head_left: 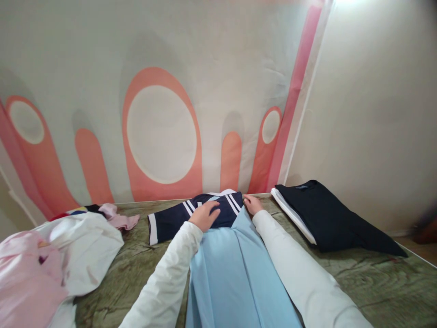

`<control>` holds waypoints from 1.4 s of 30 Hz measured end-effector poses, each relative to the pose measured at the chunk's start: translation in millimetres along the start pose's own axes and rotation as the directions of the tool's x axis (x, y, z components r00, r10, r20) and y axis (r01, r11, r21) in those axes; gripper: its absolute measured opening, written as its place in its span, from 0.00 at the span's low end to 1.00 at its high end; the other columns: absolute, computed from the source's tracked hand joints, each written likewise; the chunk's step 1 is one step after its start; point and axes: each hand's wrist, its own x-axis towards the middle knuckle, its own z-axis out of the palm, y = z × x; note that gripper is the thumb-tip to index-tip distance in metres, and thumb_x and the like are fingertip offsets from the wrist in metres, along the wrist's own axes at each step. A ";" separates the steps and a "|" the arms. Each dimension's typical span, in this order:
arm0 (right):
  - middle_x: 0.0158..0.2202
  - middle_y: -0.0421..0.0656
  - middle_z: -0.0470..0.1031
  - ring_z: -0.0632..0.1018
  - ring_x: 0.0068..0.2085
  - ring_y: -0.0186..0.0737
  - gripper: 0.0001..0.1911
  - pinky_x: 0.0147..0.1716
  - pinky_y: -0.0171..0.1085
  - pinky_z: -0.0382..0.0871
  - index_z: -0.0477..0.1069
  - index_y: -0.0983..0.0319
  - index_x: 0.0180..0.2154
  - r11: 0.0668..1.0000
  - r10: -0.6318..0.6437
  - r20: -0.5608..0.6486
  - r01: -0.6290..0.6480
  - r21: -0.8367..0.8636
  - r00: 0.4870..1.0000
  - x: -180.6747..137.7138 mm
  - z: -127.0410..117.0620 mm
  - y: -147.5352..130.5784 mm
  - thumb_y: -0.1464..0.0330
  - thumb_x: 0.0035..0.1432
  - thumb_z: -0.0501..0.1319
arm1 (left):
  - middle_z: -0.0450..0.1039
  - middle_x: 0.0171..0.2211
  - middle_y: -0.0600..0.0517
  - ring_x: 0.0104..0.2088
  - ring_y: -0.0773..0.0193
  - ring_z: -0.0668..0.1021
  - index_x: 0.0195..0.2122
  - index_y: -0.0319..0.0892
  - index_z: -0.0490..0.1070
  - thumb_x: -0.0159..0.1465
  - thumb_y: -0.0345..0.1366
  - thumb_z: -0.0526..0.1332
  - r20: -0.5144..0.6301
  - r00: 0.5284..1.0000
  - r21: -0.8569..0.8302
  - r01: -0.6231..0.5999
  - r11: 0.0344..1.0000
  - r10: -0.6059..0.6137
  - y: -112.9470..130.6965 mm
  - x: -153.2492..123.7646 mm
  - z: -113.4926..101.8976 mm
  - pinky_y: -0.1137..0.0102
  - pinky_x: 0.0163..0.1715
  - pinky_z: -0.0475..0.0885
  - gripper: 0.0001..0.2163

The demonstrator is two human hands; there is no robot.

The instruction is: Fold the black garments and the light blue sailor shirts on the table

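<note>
A light blue garment (pixel 235 273) lies lengthwise on the bed between my two white-sleeved arms. Its far end is navy with white stripes (pixel 177 217), with a navy sleeve stretched to the left. My left hand (pixel 204 215) rests flat on the navy part, fingers spread. My right hand (pixel 252 203) lies at the garment's far right edge by the striped trim, fingers extended on the cloth.
A folded stack of dark navy and white clothes (pixel 327 218) sits at the right. A heap of white and pink unfolded clothes (pixel 58 255) lies at the left. The bed has a green patterned cover (pixel 375 282). A wall with pink and orange shapes (pixel 160 136) stands behind.
</note>
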 end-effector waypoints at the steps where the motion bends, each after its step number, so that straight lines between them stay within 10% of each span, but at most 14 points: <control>1: 0.51 0.47 0.67 0.67 0.52 0.37 0.19 0.52 0.39 0.58 0.66 0.65 0.49 1.000 -0.030 0.016 0.030 -0.006 0.999 -0.6 2.6 -1.1 0.71 0.56 0.48 | 0.71 0.44 0.46 0.52 0.51 0.66 0.35 0.45 0.73 0.47 0.31 0.65 0.040 0.999 0.041 0.024 0.999 -0.025 -5.2 -3.9 13.6 0.56 0.56 0.48 0.12; 6: 0.56 0.44 0.61 0.61 0.56 0.39 0.19 0.55 0.43 0.51 0.64 0.60 0.51 0.990 -0.086 0.133 0.100 -0.103 0.987 -2.8 10.9 -6.6 0.68 0.58 0.49 | 0.64 0.53 0.48 0.56 0.50 0.60 0.44 0.51 0.70 0.55 0.41 0.60 0.183 0.983 0.364 -0.047 0.930 -0.022 -29.6 -26.9 54.7 0.48 0.55 0.38 0.14; 13: 0.60 0.39 0.51 0.53 0.59 0.44 0.23 0.55 0.51 0.44 0.56 0.53 0.56 0.954 0.075 0.268 0.009 -0.300 0.960 6.5 16.2 -1.8 0.60 0.60 0.42 | 0.50 0.60 0.54 0.58 0.47 0.54 0.57 0.57 0.54 0.60 0.55 0.44 0.331 0.941 0.734 -0.208 0.647 -0.073 -29.6 -36.5 54.5 0.47 0.53 0.43 0.24; 42: 0.37 0.49 0.74 0.73 0.40 0.39 0.13 0.40 0.35 0.62 0.68 0.62 0.38 0.974 0.179 -0.044 -0.184 -0.136 0.983 66.8 31.1 19.2 0.65 0.58 0.49 | 0.51 0.60 0.55 0.58 0.48 0.55 0.55 0.60 0.54 0.61 0.55 0.41 0.339 0.941 0.762 -0.272 0.588 -0.004 -29.9 -43.1 56.9 0.47 0.53 0.44 0.22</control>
